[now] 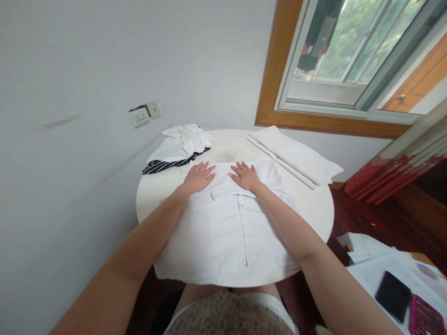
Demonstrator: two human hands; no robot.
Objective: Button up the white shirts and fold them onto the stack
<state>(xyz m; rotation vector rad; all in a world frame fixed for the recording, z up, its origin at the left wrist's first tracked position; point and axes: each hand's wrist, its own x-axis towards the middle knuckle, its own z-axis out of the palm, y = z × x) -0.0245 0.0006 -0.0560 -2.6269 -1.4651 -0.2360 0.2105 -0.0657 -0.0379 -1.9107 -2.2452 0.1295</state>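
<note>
A white button-up shirt (216,237) lies spread over the round white table (321,214), its hem at the near edge and its upper part at the far side. My left hand (199,177) rests flat on the upper left of the shirt, fingers spread. On the upper right, my right hand (245,176) presses down the same way with its fingers apart. Between and beside the hands the cloth is layered and creased. A button placket runs down the middle of the shirt toward me.
Folded white cloth (293,156) lies at the table's back right. At the back left is a crumpled white garment (185,142) with black-and-white striped fabric (171,164). A phone (394,295) and papers (377,267) are at lower right. A wall socket (138,116) sits behind.
</note>
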